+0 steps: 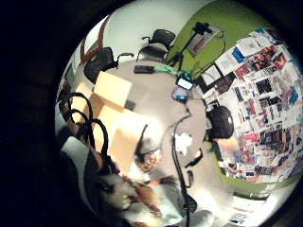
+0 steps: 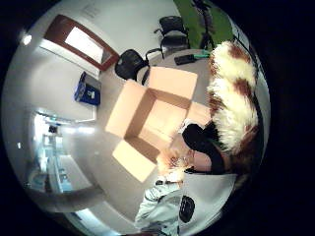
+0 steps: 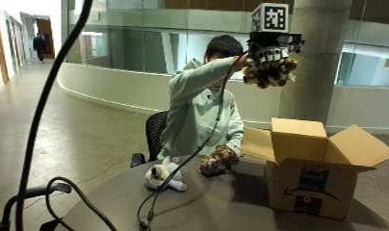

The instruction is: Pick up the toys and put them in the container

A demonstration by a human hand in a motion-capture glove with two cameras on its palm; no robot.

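Outside view is showing me sitting at the round bench [image 3: 246, 207] with my right hand [image 3: 271, 55] lifted high, above head level, my fingers curled round a brown-and-white plush toy [image 3: 268, 72]. I am judging that I am holding it up this high so it will pass over the raised flaps of the cardboard box [image 3: 313, 178], which is standing open on the bench to one side of me. The toy is not yet over the opening; it is hanging in the air nearer to my head than to the box, and well above both.

The toy is dangling from my grip as a rounded clump, so I cannot tell which end is its head. In the thumb side palm view its fur [image 2: 236, 98] is running as a long band just beside the palm, with the open box [image 2: 152, 123] lying below the hand, so its long axis seems to be lying across my palm rather than pointing down into the box.

Two more toys are waiting on the bench in front of me: a white and tan one [image 3: 163, 177] lying near the edge, and a spotted one [image 3: 218, 161] that my bare hand seems to be resting on, between me and the box.
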